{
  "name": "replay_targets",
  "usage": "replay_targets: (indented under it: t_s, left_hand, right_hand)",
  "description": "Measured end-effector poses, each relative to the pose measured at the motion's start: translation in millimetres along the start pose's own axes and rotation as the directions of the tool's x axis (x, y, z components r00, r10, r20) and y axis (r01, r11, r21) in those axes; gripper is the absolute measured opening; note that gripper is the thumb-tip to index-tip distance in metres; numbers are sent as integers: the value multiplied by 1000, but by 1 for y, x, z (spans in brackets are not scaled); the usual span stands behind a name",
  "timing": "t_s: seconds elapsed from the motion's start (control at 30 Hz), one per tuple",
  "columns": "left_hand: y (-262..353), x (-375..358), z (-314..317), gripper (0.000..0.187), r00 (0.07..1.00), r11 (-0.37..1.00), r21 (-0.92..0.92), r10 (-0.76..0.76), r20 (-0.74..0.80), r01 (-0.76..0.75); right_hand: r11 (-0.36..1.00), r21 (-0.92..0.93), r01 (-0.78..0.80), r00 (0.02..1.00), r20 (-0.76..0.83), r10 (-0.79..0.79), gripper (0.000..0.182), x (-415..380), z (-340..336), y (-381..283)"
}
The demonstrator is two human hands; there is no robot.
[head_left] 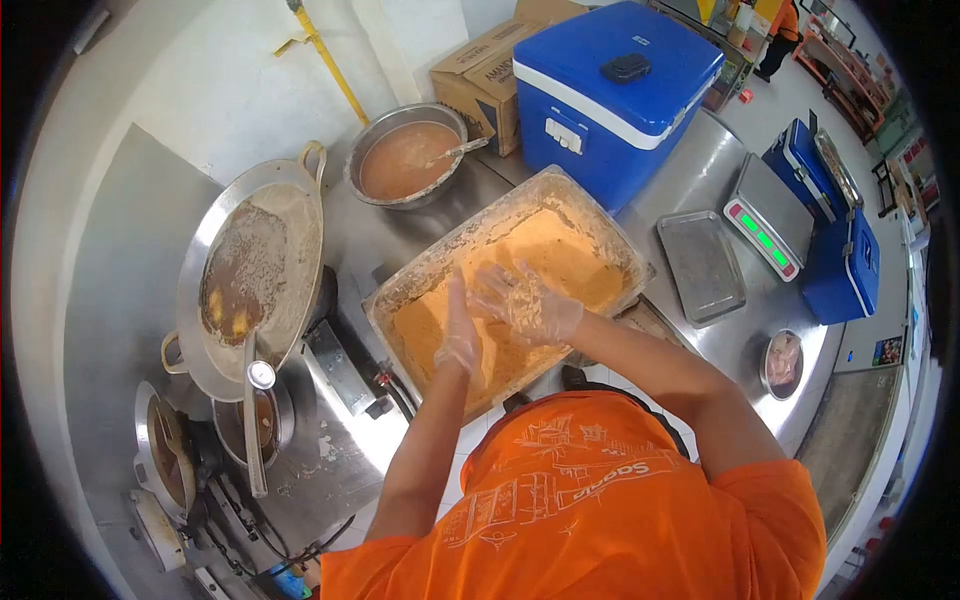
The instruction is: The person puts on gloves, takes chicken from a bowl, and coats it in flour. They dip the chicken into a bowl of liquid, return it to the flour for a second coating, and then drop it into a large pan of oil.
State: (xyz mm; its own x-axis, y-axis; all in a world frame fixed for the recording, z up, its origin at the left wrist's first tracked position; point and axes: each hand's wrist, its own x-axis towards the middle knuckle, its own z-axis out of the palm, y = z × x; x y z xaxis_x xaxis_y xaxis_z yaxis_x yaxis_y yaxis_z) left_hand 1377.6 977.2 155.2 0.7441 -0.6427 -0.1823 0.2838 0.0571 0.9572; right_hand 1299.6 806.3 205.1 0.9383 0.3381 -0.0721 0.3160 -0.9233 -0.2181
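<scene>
A rectangular tub (400,300) of orange-brown powder stands in front of me. Over its middle, my left hand (459,325), in a thin clear glove, is upright on edge with its fingers stretched out. To the right of it my right hand (527,303), gloved too, is spread with powder clumps stuck on it. The two hands are close together, and neither holds anything. Behind the tub at the left is a metal bowl (404,112) of brownish liquid with a utensil resting in it.
A large pan (308,240) of frying oil with yellow pieces and a ladle (251,430) is at left, smaller pans below. Behind are a blue cooler (610,85) and a carton (480,80). At right are a tray (703,268), a scale (765,220) and a meat bowl (782,364).
</scene>
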Motion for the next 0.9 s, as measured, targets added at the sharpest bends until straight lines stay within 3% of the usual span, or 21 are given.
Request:
replay_targets:
  t_s: [0.03,0.07,0.1,0.2,0.3,0.4,0.47,0.53,0.6,0.7,0.77,0.8,0.83,0.9]
  left_hand:
    - [2,-2,6,69,999,929,-369,-35,0,33]
    - [5,-4,12,71,998,725,-687,-68,9,55]
    - [7,-6,20,74,995,417,-906,-96,29,66]
    - [11,-5,63,74,962,823,-517,119,-244,-233]
    - [35,-3,83,74,967,894,-416,67,-244,-167]
    - [23,10,46,70,967,797,-601,-111,-231,-52]
    - [54,11,65,69,973,696,-717,-183,-143,26]
    - [56,7,67,67,985,593,-795,-171,37,132]
    - [41,-2,42,66,957,508,-818,-47,288,271]
    - [57,-14,29,75,989,849,-507,-130,73,149]
    - [67,-30,32,81,990,969,-221,-125,-62,109]
    - [61,-26,27,83,995,996,-20,-87,-53,86]
    - [55,-21,22,86,998,982,181,-49,-45,57]
    - [48,-23,38,89,996,999,26,-46,-74,48]
  right_hand:
    - [999,-52,-13,999,-30,12,78,-4,-14,-11]
    - [997,-79,-20,999,-40,17,79,-1,-17,-15]
    - [997,-69,-28,999,-46,25,80,5,-11,-16]
    - [992,102,-81,996,-40,85,85,37,21,-6]
    - [933,312,-177,980,-34,198,90,54,44,-10]
    - [774,591,-226,942,-71,328,94,57,57,-33]
    - [577,786,-223,915,-35,402,98,52,42,-25]
    - [363,901,-236,893,53,448,101,42,7,-5]
    - [181,938,-296,858,177,482,104,32,-32,15]
    - [-30,903,-428,756,376,537,112,13,-74,34]
    - [-175,800,-574,686,586,432,119,-7,-80,50]
    - [-183,878,-442,772,476,421,107,-10,-35,69]
    - [-279,920,-275,797,380,468,91,-23,-21,78]
    - [-492,860,133,778,217,589,56,-63,-23,79]
